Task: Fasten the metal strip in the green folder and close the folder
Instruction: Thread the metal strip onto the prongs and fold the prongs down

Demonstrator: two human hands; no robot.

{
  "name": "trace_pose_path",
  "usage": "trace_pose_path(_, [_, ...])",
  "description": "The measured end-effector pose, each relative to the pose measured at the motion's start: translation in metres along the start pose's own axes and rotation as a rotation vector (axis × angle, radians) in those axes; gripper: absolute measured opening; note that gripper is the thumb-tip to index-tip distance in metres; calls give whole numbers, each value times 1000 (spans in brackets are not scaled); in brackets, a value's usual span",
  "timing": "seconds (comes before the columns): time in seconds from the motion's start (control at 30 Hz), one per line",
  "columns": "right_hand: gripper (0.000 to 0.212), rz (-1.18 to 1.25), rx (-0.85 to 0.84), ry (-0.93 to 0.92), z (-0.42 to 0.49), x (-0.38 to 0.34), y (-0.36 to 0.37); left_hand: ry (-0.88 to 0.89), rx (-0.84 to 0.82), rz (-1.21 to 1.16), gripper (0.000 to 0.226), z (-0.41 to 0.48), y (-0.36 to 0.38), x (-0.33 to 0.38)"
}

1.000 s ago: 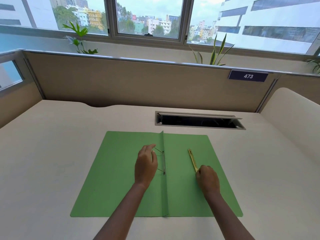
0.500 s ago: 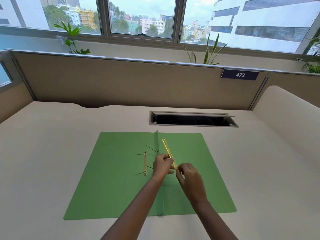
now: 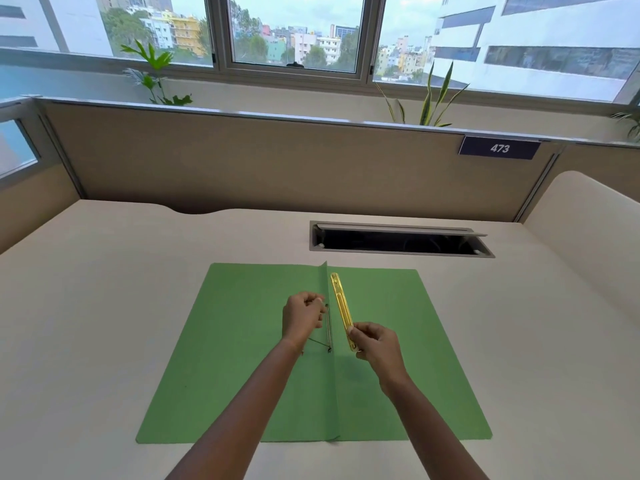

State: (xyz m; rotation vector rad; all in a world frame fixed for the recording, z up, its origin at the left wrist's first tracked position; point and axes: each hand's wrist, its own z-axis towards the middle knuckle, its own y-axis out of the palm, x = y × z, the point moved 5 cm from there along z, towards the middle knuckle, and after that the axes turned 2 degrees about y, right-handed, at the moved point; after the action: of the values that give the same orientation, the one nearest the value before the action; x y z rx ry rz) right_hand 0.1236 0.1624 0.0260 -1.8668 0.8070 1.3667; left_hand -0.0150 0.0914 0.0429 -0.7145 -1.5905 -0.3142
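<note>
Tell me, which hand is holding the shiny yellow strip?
The right hand pinches the yellow strip's near end. The left hand is at the thin prongs instead.

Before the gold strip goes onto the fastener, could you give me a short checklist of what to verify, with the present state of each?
1. Green folder lies open and flat on the desk: ok.
2. Right hand has a grip on the near end of the gold strip: ok.
3. Left hand is at the far prong of the wire fastener: ok.
4. Near prong stands upright: not ok, it splays left.
5. Strip is lined up over the fastener: not ok, it sits to the right of it.
6. Strip's holes match the prongs: cannot tell.
</note>
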Motion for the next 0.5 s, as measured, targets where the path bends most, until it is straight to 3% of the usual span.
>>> trace_pose_path(0.13, [13,20,-20,32,6,0,6,-66,115,-47,32,21,-22,-4])
trace_pose_path(0.3, [12,41,-60,62,11,0,15,-162,-100,-175,35,30,-8,-12])
trace_pose_path(0.5, [10,31,-94,81,17,0,25,-181,-149,-363,27,27,4,-15])
